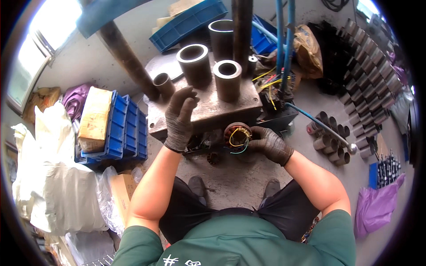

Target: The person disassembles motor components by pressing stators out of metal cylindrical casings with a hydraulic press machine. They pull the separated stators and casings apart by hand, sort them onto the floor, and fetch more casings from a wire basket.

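My right hand [271, 145], in a dark grey work glove, grips the side of a motor stator [229, 131], a round wound core. Yellow and blue-green wires hang out of its open middle. The stator is at the front edge of a thick steel block [213, 108]. My left hand [179, 122], gloved too, is raised over the block's left front part, its fingers loosely bent, thumb apart and nothing visible in it. Beyond it stand a short steel tube [164, 86], a thick-walled steel cylinder [195, 68] and a narrower thick-walled one [227, 84].
Steel columns [126, 57] rise beside the block. Blue crates [120, 128] with a cardboard box stand at left, near white sacks [53, 177]. A blue lever with a ball end [352, 148] reaches right, above metal sleeves [326, 142] on the floor. More sleeves [364, 84] are stacked far right.
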Demonstrator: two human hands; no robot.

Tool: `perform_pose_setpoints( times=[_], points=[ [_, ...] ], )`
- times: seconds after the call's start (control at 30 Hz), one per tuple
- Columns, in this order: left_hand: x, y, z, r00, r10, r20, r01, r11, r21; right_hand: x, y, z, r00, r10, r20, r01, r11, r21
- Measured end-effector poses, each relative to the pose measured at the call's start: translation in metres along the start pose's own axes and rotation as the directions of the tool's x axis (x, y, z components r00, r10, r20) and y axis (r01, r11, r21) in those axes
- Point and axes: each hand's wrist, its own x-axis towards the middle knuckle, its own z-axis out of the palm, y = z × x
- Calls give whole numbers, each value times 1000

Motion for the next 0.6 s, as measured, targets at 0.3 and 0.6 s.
perform_pose_setpoints(
  times=[0.3, 0.6],
  points=[
    [-11, -25, -19, 951, 109, 289, -215, 905, 367, -46, 5, -115, 988, -27, -154, -137, 327, -935],
    [-14, -15, 10, 872, 52, 487, -252, 901, 355, -323, 157, -255, 470, 93, -878, -818, 420, -394]
  ],
)
